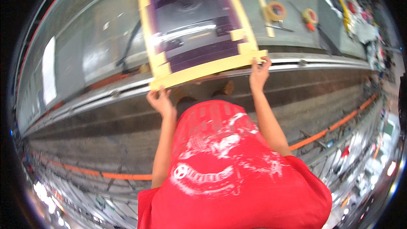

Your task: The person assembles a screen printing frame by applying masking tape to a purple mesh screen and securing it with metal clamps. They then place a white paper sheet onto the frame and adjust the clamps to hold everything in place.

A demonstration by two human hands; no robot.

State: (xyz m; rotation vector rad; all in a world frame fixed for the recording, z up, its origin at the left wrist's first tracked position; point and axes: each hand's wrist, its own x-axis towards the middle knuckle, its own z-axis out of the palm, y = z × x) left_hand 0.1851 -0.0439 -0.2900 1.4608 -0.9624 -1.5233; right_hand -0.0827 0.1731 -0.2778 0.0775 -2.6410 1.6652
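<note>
A dark purple, glossy rectangular panel (186, 12) lies on the long table, edged on its sides with pale yellow tape. Across its near edge runs a wide yellow tape strip (207, 68), which slants up toward the right. My left hand (162, 101) pinches the strip's left end between thumb and fingers. At the other end, my right hand (259, 74) grips the strip's right corner with its fingertips. Shorter tape pieces overlap at the panel's near corners.
Right of the panel lie a tape roll (276, 11), a second roll (310, 16) by an orange-handled tool (310, 26), and a thin tape strip (263, 8). A metal rail (320, 62) lines the table's near edge. A white strip (49, 71) lies at left.
</note>
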